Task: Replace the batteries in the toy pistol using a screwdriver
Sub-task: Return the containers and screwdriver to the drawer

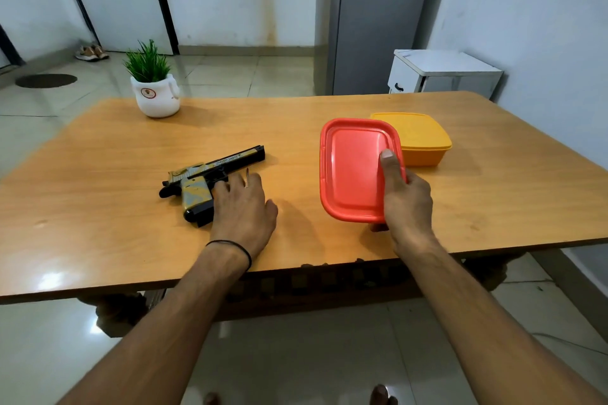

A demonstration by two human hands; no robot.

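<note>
A black and gold toy pistol [204, 178] lies on its side on the wooden table [98, 174], barrel pointing right and away. My left hand [245, 204] rests beside its grip, fingers touching the trigger area. My right hand [406, 197] holds the near right edge of a red plastic lid [352, 171], thumb on top and fingers underneath, tilting it up off the table. No screwdriver or batteries are visible.
A closed yellow container [424, 141] stands just behind the red lid. A small potted plant in a white pot [156, 92] stands at the table's far left. A white cabinet [441, 74] is on the floor beyond the table.
</note>
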